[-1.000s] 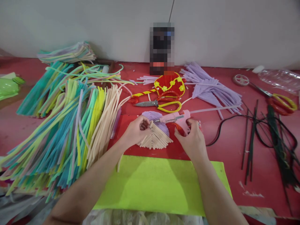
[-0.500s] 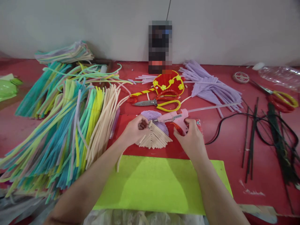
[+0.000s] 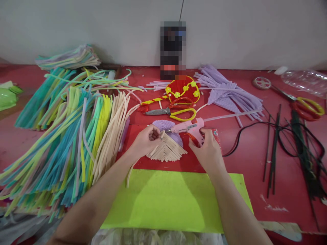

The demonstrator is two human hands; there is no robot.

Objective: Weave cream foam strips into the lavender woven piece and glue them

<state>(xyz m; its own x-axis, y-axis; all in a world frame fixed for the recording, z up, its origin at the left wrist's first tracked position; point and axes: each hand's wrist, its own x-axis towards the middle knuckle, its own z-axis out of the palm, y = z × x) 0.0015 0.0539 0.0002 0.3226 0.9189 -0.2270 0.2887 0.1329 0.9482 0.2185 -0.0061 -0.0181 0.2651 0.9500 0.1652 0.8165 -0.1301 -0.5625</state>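
My right hand [image 3: 208, 144] grips a pink glue gun [image 3: 190, 127], fingers wrapped round its handle. The gun's metal nozzle points left, close to the fingers of my left hand [image 3: 146, 137]. Those fingers pinch the end of a cream pipe cleaner [image 3: 162, 135] at the top of a fan-shaped cream piece [image 3: 167, 151]. Rows of pipe cleaners form this piece, with a V-shaped pattern down its middle. Behind it lies a round lilac piece [image 3: 163, 125], partly covered. A clear glue stick [image 3: 230, 115] sticks out of the gun's back.
Bundles of coloured pipe cleaners [image 3: 63, 143] fill the left side. Scissors [image 3: 163, 111] and a red-yellow fan [image 3: 182, 90] lie beyond my hands. Lilac stems [image 3: 224, 88], a black cord [image 3: 238, 139] and dark green stems [image 3: 304, 153] are rightward. A lime-green sheet [image 3: 173, 200] lies in front.
The whole view has shifted very slightly. Both hands keep the same pose, with the glue gun nozzle still by the pinched pipe cleaner.
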